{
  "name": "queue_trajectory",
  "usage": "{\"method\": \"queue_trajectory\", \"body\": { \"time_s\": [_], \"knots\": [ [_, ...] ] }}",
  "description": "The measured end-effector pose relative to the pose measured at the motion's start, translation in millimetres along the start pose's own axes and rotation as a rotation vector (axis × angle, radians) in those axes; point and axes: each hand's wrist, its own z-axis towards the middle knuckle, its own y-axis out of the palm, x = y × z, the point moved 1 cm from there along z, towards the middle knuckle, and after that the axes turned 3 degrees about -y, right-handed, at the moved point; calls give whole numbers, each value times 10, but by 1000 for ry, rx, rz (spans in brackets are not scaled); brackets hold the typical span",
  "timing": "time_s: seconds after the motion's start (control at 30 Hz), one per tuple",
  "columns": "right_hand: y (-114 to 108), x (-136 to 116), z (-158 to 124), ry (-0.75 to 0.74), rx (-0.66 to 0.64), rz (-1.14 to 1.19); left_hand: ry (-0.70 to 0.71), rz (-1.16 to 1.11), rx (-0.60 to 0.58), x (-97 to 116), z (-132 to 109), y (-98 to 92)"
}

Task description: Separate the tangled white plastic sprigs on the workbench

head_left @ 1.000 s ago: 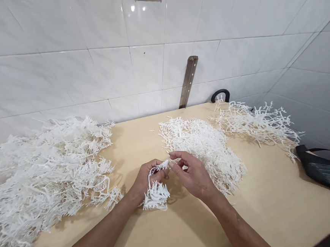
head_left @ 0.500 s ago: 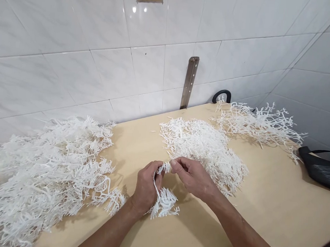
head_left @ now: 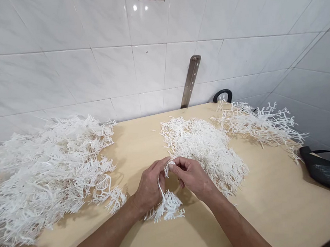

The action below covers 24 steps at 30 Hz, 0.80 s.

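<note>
A white branched plastic piece (head_left: 170, 205) hangs between my hands, its comb-like tips spread just above or on the tan table (head_left: 140, 144). My left hand (head_left: 150, 181) is closed on its stem and upper end. The thumb and fingers of my right hand (head_left: 191, 175) pinch the small cluster at the top, close against the left fingertips. Behind my right hand lies a heap of short white pieces (head_left: 203, 141). To the left spreads a large pile of white branched pieces (head_left: 47, 171).
Bare white branching stems (head_left: 259, 121) lie at the back right. A black bag (head_left: 324, 170) sits at the right edge. Against the tiled wall (head_left: 100, 72) stand a metal bracket (head_left: 190, 81) and a black curved handle (head_left: 223, 94).
My right fingers have closed on the top cluster and meet the left fingertips. The hanging part of the piece has shifted slightly right and down.
</note>
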Motion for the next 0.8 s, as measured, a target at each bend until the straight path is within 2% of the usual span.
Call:
{"method": "queue_trajectory", "body": {
  "time_s": [0.13,0.23,0.37,0.5,0.6,0.8],
  "knots": [
    [-49,13,19,-2,-13,121,-177,-228,-38,45,44,-33],
    [-72,-25,18,-16,-44,189,-323,-420,-156,75,85,-53],
    [-107,-90,7,-37,-69,236,-421,-673,-336,51,119,-79],
    [-155,-133,4,-20,-71,290,-452,-801,-443,62,134,-130],
    [-178,-137,2,-19,-85,305,-445,-931,-467,85,148,-179],
    [-168,-120,-16,-15,-115,266,-517,-1211,-402,41,199,-253]
  ]
}}
